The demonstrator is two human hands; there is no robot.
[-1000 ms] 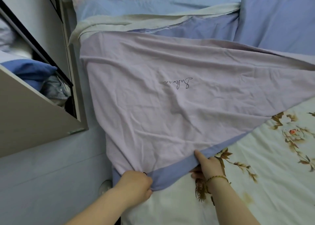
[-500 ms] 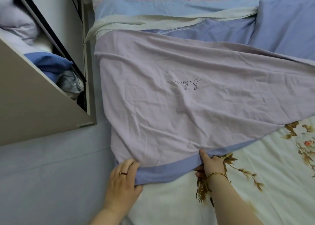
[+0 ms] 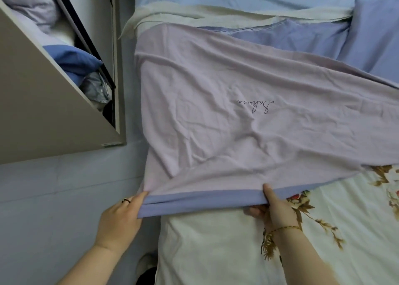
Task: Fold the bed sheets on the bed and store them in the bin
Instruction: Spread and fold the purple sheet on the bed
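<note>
The bed [image 3: 216, 252] carries the lilac sheet [image 3: 237, 137] spread to its left edge, blue hem [image 3: 200, 202] lifted toward the near edge, where the left hand [image 3: 121, 217] grips the hem's left corner and the right hand [image 3: 278, 211] pinches it farther right, thumb above, fingers curled beneath.

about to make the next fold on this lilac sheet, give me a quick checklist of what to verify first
1. Left hand grips the near left corner of the lilac sheet: ok.
2. Right hand pinches the blue hem, thumb on top: ok.
3. Hem straight between the hands: ok.
4. Sheet surface smooth: not ok, creases around the middle.
5. Sheet's right end lined up: cannot tell, it runs out of view.
6. Room in the bin beside the blue bedding inside: cannot tell.
</note>
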